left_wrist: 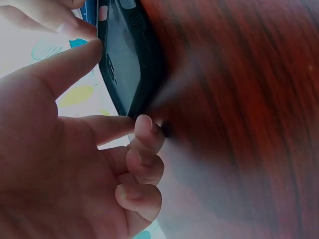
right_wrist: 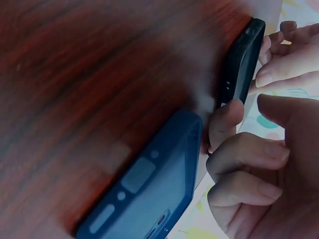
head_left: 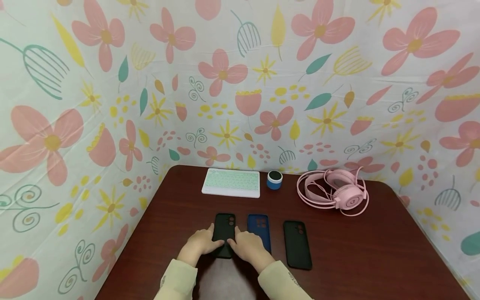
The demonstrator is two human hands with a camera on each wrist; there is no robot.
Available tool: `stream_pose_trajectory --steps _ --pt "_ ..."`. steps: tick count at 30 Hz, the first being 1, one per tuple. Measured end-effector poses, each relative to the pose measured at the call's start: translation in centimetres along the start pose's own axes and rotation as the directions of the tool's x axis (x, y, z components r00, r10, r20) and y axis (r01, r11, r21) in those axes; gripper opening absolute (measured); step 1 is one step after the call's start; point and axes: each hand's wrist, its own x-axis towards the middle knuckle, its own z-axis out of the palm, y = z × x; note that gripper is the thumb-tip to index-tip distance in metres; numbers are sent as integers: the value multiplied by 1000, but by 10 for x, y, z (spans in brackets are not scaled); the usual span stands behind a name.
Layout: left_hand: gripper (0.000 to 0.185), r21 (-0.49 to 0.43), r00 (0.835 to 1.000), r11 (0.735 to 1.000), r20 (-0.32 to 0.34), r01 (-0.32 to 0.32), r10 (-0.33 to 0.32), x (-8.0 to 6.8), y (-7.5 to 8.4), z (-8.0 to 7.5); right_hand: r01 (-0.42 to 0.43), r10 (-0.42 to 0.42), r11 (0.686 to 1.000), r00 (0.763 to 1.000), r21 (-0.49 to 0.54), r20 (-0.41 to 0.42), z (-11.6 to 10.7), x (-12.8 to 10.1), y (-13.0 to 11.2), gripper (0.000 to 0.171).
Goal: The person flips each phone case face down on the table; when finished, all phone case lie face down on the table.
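Observation:
Three phone cases lie in a row on the dark wooden table (head_left: 367,250): a black case (head_left: 224,227) on the left, a blue case (head_left: 259,229) in the middle and a dark case (head_left: 297,245) on the right. Both hands are on the black case. My left hand (head_left: 204,242) pinches its near left edge; in the left wrist view the thumb (left_wrist: 75,59) lies over the case (left_wrist: 124,64) and the index finger (left_wrist: 142,127) is at its corner. My right hand (head_left: 243,245) grips the right edge, its index finger (right_wrist: 227,124) between the black case (right_wrist: 244,59) and the blue case (right_wrist: 149,189).
At the back of the table stand a white keyboard (head_left: 231,182), a small blue round speaker (head_left: 274,179) and pink headphones (head_left: 337,192) with a coiled cable. Floral cloth walls (head_left: 75,125) close in the table on the left, back and right.

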Motion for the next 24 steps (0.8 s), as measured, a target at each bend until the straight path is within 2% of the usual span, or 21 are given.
stream_pose_trajectory --steps 12,24 --pt "68 -23 1000 999 -1 -23 23 4 -4 7 7 -7 1000 998 9 -68 2 -2 -7 63" --pt "67 -14 997 998 -55 -54 54 -2 -1 5 56 -51 998 990 35 -132 5 -9 -8 57"
